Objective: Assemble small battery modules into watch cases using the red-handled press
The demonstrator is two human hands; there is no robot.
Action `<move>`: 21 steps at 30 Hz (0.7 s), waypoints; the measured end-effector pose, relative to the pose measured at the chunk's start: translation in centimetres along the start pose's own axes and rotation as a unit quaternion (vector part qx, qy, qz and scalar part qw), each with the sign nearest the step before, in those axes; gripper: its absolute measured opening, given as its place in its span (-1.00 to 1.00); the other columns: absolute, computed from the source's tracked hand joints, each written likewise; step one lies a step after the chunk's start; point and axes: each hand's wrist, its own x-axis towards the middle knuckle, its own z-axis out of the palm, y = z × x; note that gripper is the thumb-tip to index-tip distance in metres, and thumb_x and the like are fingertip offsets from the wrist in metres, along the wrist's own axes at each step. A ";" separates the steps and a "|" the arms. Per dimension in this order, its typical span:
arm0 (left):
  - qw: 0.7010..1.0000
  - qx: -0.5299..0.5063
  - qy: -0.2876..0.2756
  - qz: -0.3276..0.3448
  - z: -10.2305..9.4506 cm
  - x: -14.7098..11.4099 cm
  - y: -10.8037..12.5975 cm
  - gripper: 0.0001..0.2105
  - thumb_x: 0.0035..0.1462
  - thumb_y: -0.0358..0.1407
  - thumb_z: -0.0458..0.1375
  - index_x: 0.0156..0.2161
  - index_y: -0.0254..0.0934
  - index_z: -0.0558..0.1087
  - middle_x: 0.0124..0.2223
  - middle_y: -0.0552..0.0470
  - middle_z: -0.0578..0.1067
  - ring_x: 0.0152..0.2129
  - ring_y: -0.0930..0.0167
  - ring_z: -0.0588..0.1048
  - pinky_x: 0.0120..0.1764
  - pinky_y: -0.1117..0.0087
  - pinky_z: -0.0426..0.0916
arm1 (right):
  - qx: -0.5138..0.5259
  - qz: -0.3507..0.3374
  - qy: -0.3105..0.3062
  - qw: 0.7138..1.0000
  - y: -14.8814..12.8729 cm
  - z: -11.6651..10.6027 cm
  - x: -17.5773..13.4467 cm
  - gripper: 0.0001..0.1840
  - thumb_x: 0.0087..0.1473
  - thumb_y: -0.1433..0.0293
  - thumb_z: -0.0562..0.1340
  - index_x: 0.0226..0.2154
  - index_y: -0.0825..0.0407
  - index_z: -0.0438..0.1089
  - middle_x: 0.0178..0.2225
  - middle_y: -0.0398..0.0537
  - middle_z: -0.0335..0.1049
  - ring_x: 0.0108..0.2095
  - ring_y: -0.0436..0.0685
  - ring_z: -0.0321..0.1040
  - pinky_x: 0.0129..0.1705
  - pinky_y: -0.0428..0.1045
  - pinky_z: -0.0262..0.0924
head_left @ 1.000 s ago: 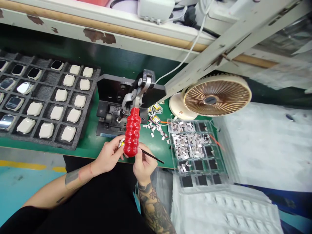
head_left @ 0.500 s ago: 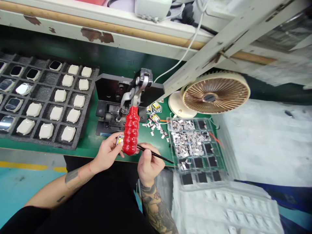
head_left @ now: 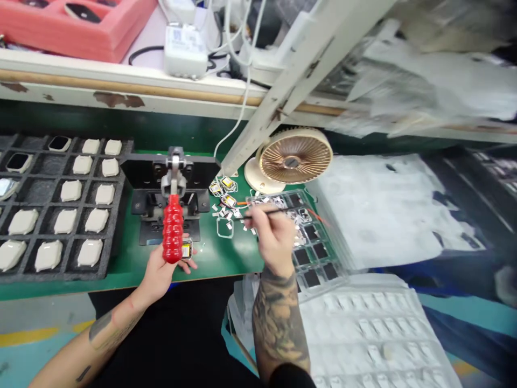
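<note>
My left hand (head_left: pixel 159 269) holds an open watch case (head_left: pixel 186 249) with a yellow part inside, just below the red handle (head_left: pixel 173 229) of a black toggle press (head_left: pixel 172 202). That handle hides part of the hand. My right hand (head_left: pixel 277 240) pinches black tweezers (head_left: pixel 287 209), their tips pointing left over small silvery-white pieces (head_left: pixel 226 213) on the green bench. A thin pale square ring (head_left: pixel 225 228) lies below the tips; whether they touch it I cannot tell. Several cases with yellow parts (head_left: pixel 228 184) lie behind those pieces.
On the left, a dark foam tray (head_left: pixel 115 226) holds beige watch cases. A beige fan (head_left: pixel 297 159) stands behind a clear compartment tray (head_left: pixel 323 283) of small pieces. White trays (head_left: pixel 363 307) lie at the lower right. Above runs a shelf with a pink foam box (head_left: pixel 100 40) and cables.
The view has swung right. My right hand has left the held case and moved right with the tweezers to the loose pieces. A pale square ring now shows on the bench there.
</note>
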 end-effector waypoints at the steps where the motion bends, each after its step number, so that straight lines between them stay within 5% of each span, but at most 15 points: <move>1: 1.000 0.009 0.001 0.000 0.0 -0.1 0.0 -0.50 0.36 -0.03 0.36 0.21 -0.35 0.50 -0.12 -0.22 0.72 -0.40 0.27 0.72 -0.36 0.30 0.62 | -0.061 -0.009 -0.057 0.996 0.3 0.5 2.1 -0.64 0.45 0.15 0.29 -0.32 -0.01 0.59 -0.44 -0.12 0.56 -0.46 0.06 0.45 -0.28 0.03 0.34; 3: 1.000 0.025 0.006 0.003 0.1 -0.3 -0.1 -0.51 0.38 -0.04 0.35 0.21 -0.35 0.49 -0.11 -0.22 0.72 -0.40 0.28 0.71 -0.35 0.30 0.63 | -0.122 -0.046 -0.051 0.990 0.9 2.4 5.9 -0.59 0.46 0.12 0.25 -0.31 0.01 0.60 -0.39 -0.08 0.60 -0.37 0.08 0.49 -0.17 0.04 0.39; 6: 0.999 0.040 0.009 0.015 0.3 -0.4 0.0 -0.51 0.37 -0.03 0.35 0.21 -0.35 0.48 -0.09 -0.23 0.71 -0.37 0.27 0.72 -0.33 0.28 0.63 | -0.091 -0.068 0.047 0.992 1.4 5.5 8.3 -0.58 0.50 0.09 0.18 -0.09 0.01 0.64 -0.07 0.04 0.69 -0.12 0.15 0.59 0.05 0.10 0.45; 11: 0.997 0.074 -0.005 0.020 0.1 -0.6 0.1 -0.53 0.40 -0.06 0.34 0.24 -0.30 0.47 -0.04 -0.22 0.71 -0.32 0.28 0.71 -0.26 0.26 0.64 | -0.064 -0.078 0.103 0.990 2.1 5.4 0.5 -0.77 0.47 0.29 0.26 0.05 -0.13 0.63 -0.08 -0.02 0.64 -0.09 0.16 0.55 0.00 0.12 0.45; 16: 0.996 0.092 -0.006 0.012 -0.3 -0.7 -0.1 -0.50 0.44 -0.08 0.31 0.34 -0.20 0.34 0.02 -0.18 0.72 -0.26 0.26 0.74 -0.21 0.23 0.66 | -0.236 -0.082 -0.053 0.967 2.8 3.7 -9.6 -0.62 0.43 0.28 0.30 0.23 -0.11 0.54 0.01 0.10 0.63 0.01 0.30 0.52 0.06 0.26 0.42; 19: 0.996 0.091 -0.005 0.015 -0.4 -0.7 -0.3 -0.56 0.41 -0.09 0.35 0.23 -0.19 0.37 0.04 -0.18 0.72 -0.22 0.22 0.75 -0.22 0.21 0.66 | -0.311 -0.065 -0.153 0.936 2.5 2.9 -11.6 -0.34 0.34 0.10 0.38 0.37 -0.02 0.40 0.17 0.24 0.55 0.17 0.45 0.44 0.17 0.37 0.37; 21: 0.995 0.093 -0.005 0.019 -0.3 -0.7 -0.4 -0.62 0.40 -0.09 0.36 0.13 -0.19 0.38 0.04 -0.18 0.73 -0.21 0.21 0.75 -0.22 0.21 0.66 | -0.302 -0.063 -0.137 0.941 2.5 1.6 -11.1 -0.38 0.37 0.14 0.34 0.38 -0.04 0.37 0.20 0.22 0.52 0.19 0.41 0.43 0.18 0.34 0.38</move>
